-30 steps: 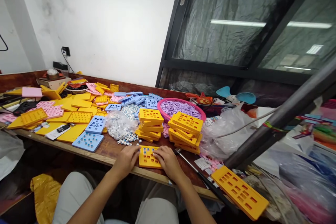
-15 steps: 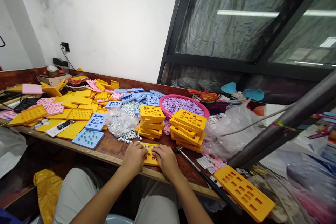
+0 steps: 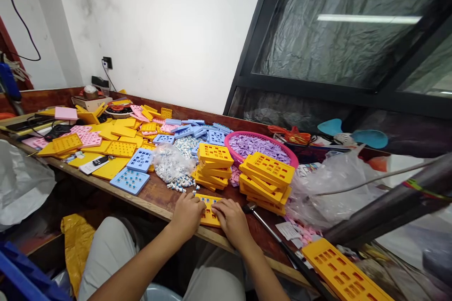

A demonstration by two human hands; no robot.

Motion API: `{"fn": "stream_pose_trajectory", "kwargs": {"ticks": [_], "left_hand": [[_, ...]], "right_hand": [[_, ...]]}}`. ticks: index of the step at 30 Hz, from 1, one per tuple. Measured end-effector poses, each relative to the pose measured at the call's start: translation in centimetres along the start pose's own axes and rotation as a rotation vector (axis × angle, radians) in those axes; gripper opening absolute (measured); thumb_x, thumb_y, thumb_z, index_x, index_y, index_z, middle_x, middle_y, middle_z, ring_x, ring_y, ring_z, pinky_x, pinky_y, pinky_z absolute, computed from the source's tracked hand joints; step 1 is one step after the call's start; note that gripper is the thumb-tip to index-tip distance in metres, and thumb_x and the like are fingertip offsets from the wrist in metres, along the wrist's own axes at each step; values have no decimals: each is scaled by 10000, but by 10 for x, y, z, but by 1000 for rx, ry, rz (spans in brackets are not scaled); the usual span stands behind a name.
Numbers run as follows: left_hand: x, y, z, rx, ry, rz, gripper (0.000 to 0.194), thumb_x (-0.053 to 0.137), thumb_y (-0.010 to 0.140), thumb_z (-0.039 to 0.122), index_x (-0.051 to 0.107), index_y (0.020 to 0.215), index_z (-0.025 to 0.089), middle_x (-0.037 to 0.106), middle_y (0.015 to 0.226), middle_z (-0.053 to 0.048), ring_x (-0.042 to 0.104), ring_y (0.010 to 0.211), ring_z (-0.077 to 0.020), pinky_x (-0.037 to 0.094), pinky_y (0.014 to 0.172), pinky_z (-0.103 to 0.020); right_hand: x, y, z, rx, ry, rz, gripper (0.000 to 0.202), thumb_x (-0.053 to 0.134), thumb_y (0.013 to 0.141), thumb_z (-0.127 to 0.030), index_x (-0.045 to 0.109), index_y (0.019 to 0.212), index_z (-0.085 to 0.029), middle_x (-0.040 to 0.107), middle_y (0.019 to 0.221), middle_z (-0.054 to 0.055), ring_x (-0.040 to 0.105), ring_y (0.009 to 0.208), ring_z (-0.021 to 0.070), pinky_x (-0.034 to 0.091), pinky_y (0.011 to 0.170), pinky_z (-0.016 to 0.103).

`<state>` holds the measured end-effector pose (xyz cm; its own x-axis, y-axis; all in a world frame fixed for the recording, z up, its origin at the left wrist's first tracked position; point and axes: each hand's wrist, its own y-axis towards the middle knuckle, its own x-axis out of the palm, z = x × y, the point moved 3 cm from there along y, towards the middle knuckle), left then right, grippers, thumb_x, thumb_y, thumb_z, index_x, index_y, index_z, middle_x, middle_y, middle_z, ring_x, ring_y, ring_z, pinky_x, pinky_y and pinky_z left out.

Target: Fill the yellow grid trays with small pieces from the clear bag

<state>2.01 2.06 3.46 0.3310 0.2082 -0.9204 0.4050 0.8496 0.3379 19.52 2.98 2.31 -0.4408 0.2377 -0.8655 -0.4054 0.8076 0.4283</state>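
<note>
A yellow slotted board [image 3: 210,217] lies flat at the table's front edge, with small blue-and-white pieces in several of its upper holes. My left hand [image 3: 188,214] rests over its left side, fingers curled and pressed together. On the right side, my right hand [image 3: 231,220] has its fingertips closed down on the board's surface. Whatever small thing either hand may pinch is hidden by the fingers. Just behind the left hand is a heap of small white-and-blue pieces [image 3: 173,164], partly in a clear bag. Near the right hand lies a hammer [image 3: 264,225] with a black handle.
Two stacks of yellow boards, one left [image 3: 214,155] and one right [image 3: 270,169], stand behind the hands. A pink basket [image 3: 294,155] holds purple pieces. Blue boards [image 3: 130,180] lie left. A dark slanted pole [image 3: 374,209] and another yellow board [image 3: 341,268] are at right.
The view has turned slightly left, so the table's contents appear shifted right. Both hands stay at the same yellow board, with little visible change in their fingers.
</note>
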Motion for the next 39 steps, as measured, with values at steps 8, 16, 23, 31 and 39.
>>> {"fn": "stream_pose_trajectory", "kwargs": {"ticks": [8,16,23,31,39], "left_hand": [[-1,-30,21,142,100,74,396,500,1008,467,634,1223,163,662,1148,-95,538,1061,-268,375,915,-443],[-5,-35,16,202,87,22,336,420,1021,338,635,1190,143,645,1129,-96,533,1011,-260,373,894,-439],[-6,-38,15,193,37,69,298,455,999,296,645,1177,152,661,1105,-102,549,1012,-263,404,894,-439],[-32,-32,-101,-231,-166,338,229,564,903,154,704,1074,214,666,1116,-84,586,1077,-257,442,967,-400],[-14,-25,-157,-332,-374,205,132,594,937,259,697,997,202,725,982,-48,664,931,-198,484,838,-293]], "right_hand": [[-6,-10,-8,-63,-100,-39,275,510,1021,-269,711,1205,-231,707,1159,90,595,1032,254,427,863,376],[3,-28,-24,-36,-215,-10,369,478,1033,-351,631,1339,-213,629,1356,116,492,1264,312,407,1004,455],[3,-30,-34,-59,-263,-60,373,439,1046,-311,613,1355,-195,640,1355,117,522,1247,293,395,1016,447],[-19,-8,-41,-27,-238,-140,285,482,1035,-350,709,1161,-231,711,1207,91,598,1103,271,405,916,397],[18,86,-73,-58,-128,-228,123,636,943,-271,723,1026,-244,741,1052,53,650,1014,224,413,854,294]]}}
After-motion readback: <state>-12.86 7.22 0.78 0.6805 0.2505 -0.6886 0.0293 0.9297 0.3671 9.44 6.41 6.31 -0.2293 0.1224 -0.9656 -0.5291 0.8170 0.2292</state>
